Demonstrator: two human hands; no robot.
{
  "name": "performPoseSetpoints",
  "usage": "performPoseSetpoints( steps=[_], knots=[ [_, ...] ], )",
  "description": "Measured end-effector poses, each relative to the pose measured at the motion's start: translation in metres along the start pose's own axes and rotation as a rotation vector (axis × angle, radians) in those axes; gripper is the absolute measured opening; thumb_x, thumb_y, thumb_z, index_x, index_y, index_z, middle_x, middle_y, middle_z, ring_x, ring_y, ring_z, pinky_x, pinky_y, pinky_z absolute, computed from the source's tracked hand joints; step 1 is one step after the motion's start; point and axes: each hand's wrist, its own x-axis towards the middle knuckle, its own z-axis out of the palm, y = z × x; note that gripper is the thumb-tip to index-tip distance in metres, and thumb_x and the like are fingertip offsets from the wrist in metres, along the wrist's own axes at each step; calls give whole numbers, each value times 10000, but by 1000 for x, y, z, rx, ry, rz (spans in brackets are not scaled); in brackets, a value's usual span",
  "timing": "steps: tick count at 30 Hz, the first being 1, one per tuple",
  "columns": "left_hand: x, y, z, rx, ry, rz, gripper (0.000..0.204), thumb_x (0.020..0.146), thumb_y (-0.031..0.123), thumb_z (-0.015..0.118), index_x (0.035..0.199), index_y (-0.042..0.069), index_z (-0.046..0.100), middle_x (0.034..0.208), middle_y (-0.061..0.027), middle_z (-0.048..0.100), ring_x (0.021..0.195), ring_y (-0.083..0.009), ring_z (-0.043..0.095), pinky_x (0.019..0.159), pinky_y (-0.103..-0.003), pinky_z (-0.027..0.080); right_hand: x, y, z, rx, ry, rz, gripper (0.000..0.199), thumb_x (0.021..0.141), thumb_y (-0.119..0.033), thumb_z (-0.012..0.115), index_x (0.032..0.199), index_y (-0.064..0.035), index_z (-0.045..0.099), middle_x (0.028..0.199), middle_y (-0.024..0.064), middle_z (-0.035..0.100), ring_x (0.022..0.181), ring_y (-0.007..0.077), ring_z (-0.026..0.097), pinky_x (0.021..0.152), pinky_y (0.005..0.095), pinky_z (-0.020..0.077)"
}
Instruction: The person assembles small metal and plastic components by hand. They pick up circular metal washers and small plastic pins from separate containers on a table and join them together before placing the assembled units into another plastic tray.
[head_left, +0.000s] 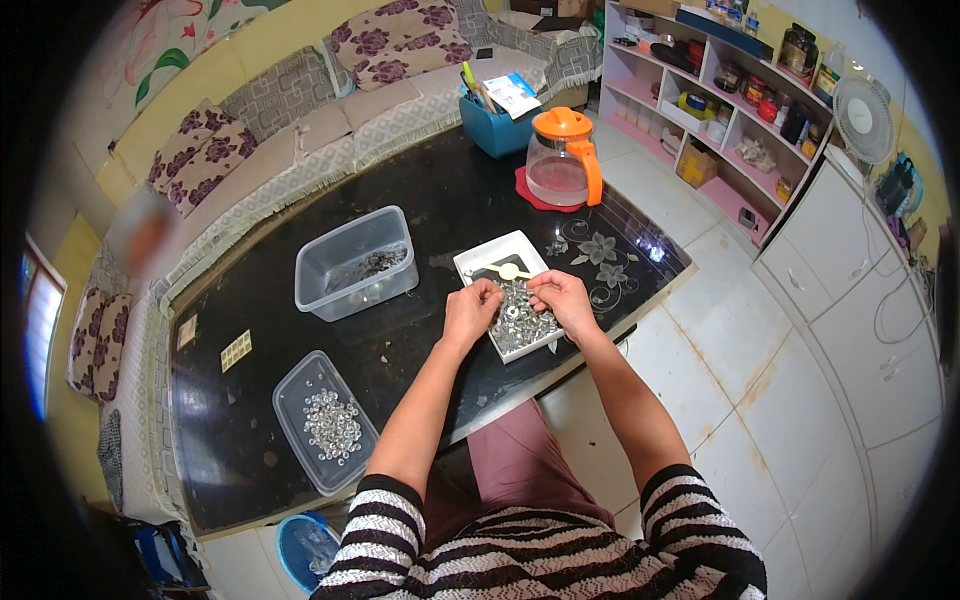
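My left hand (472, 312) and my right hand (562, 302) are over a white rectangular box (533, 349) on a black glossy table. Both have thumb and fingertips pinched together; whatever sits between them is too small to make out. Beneath the fingers, a heap of small shiny metal parts (520, 328) fills the near part of the box. A pale yellow strip with a round middle (509, 271) lies across the box's far part, just beyond my fingertips. Left of the box stands a deep clear plastic container (362, 297) with small dark pieces (384, 261) inside.
A shallow clear lid (333, 482) holding several small shiny rings (333, 425) lies at the near left. Beyond the box stand a glass jug with orange lid and handle (556, 170) and a blue holder (490, 130). A blue bin (290, 550) is below the table's near-left edge.
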Motion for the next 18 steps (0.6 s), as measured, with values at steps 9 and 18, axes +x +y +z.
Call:
performPoseSetpoints(
  steps=[9, 18],
  knots=[
    [-12, 8, -13, -144, 60, -120, 79, 747, 77, 545, 747, -2, 551, 621, -14, 564, 585, -56, 524, 525, -190, 404, -1, -2, -4, 16, -17, -9, 119, 708, 19, 496, 808, 38, 557, 693, 62, 570, 604, 82, 529, 577, 178, 423],
    [-73, -18, -48, -669, 253, -184, 123, 787, 28, 498, 886, -40, 528, 797, -71, 585, 698, -103, 564, 640, -195, 452, -33, 4, 67, 207, -248, -20, 146, 726, 8, 540, 871, 20, 528, 757, 59, 567, 667, 96, 546, 629, 188, 435]
  ],
)
